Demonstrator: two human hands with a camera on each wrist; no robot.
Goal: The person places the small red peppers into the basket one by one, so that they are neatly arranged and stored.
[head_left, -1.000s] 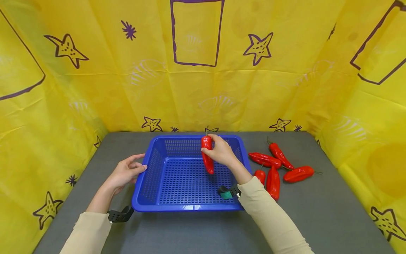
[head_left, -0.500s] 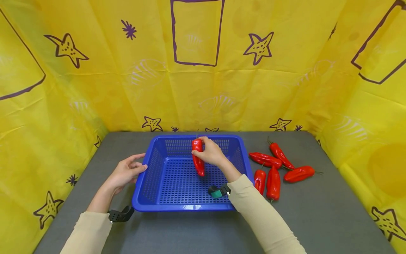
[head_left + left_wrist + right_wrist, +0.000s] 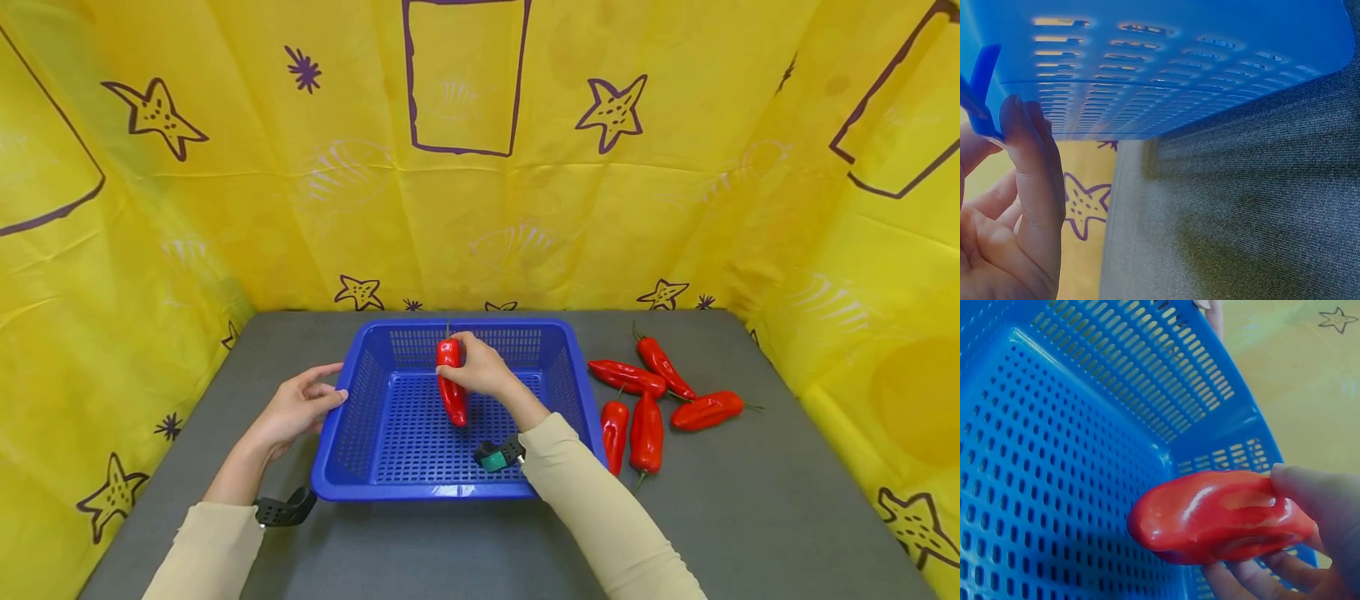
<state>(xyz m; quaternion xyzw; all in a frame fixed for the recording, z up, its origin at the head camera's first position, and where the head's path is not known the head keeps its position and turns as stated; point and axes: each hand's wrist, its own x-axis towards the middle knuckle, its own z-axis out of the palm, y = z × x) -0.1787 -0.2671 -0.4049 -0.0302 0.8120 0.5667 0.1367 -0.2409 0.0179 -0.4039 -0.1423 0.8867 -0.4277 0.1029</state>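
My right hand pinches a glossy red chili pepper near its stem end, thumb on one side and fingers on the other. The pepper hangs tip down inside the blue plastic basket, above its slotted floor. In the right wrist view, the pepper's rounded tip points away from the fingers. My left hand holds the basket's left rim. The left wrist view shows its fingers against the outside wall under the rim. No other pepper shows inside the basket.
Several red peppers lie loosely grouped on the grey tabletop, right of the basket; one lies close against its right side. Yellow printed cloth encloses the table at the back and both sides.
My right hand has carried the pepper leftward and slightly down over the basket. The left hand and the basket have stayed in place, as have the peppers on the table.
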